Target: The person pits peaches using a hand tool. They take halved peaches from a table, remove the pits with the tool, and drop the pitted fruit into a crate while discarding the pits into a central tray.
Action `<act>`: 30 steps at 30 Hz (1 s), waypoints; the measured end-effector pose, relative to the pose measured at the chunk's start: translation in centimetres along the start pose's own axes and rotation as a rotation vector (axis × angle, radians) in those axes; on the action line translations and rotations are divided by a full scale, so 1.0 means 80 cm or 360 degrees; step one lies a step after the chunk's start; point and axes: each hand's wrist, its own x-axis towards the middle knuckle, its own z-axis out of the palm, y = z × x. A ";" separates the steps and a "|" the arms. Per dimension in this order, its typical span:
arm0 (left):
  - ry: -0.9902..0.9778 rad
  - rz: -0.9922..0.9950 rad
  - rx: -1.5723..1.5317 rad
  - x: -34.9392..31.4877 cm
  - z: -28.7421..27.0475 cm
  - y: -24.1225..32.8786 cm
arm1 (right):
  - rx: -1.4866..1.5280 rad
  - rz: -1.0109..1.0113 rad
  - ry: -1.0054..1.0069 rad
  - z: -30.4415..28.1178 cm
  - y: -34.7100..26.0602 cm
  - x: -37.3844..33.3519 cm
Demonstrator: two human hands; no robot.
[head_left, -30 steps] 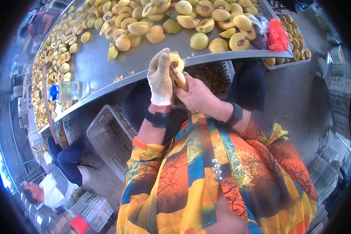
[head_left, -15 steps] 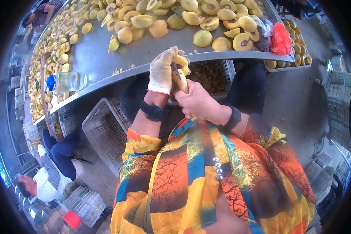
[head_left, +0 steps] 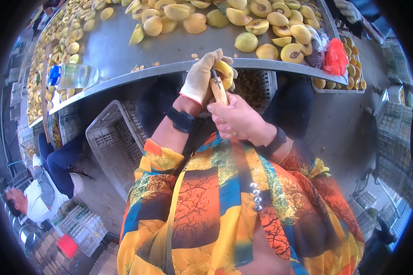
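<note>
at the near edge of the metal table [head_left: 124, 48], just short of its rim: one yellow stone-fruit half [head_left: 225, 71], clasped in the left hand [head_left: 201, 75], gloved in off-white knit. one wooden-handled tool [head_left: 219, 94] with a slim dark metal tip [head_left: 214, 74], gripped by the bare right hand [head_left: 241, 120], fingers folded round the handle. metal tip apparently touching the fruit; depth of any entry, impossible to tell.

handling, by judgement: fruit best seated snugly in the gloved palm; gloved fingertips best clear of the tip's path; short, controlled wrist movements, preferable to force; both hands close together for steadiness.

position: fruit against the inner side of the gloved hand, toward its right; ahead of the bare hand, at the metal end of the tool.

surroundings: many loose fruit halves [head_left: 195, 23] on the tabletop, farther out than the hands. one clear bottle [head_left: 78, 75] with blue cap, left. one red plastic bag [head_left: 336, 57], right corner. one perforated crate [head_left: 272, 85] with fruit pieces, below the table edge. one grey crate [head_left: 117, 146], left of the left forearm.
</note>
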 end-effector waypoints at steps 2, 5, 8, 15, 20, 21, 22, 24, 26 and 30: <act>-0.0063 0.0011 0.0012 0.004 -0.005 -0.002 | 0.0074 0.0009 -0.0088 -0.011 0.000 0.005; 0.0070 -0.0049 -0.0081 0.001 -0.007 0.001 | 0.0257 0.0119 -0.0541 -0.032 -0.003 0.021; 0.0258 0.0034 -0.0098 0.003 -0.010 -0.002 | 0.0247 0.0026 -0.0769 -0.044 -0.001 0.024; 0.0505 0.0189 -0.0221 -0.013 -0.031 0.018 | -0.0346 -0.0288 -0.0551 -0.056 -0.017 0.017; 0.0697 0.0338 0.0088 -0.030 -0.021 0.022 | -0.1516 -0.1459 0.0875 -0.043 -0.005 0.042; 0.0648 0.0356 0.0168 -0.029 -0.024 0.018 | -0.1513 -0.1454 0.0881 -0.031 -0.012 0.039; 0.0585 0.0367 0.0250 -0.029 -0.019 0.017 | -0.1558 -0.1440 0.0938 -0.019 -0.021 0.033; 0.0585 0.0324 0.0293 -0.032 0.000 0.008 | -0.1600 -0.1424 0.1015 -0.014 -0.024 0.035; 0.0591 0.0389 0.0162 -0.032 0.014 0.000 | -0.1901 -0.1746 0.0927 -0.017 -0.025 0.047; 0.0502 0.0303 0.0322 -0.030 0.013 -0.012 | -0.2149 -0.1518 0.1051 -0.027 -0.034 0.043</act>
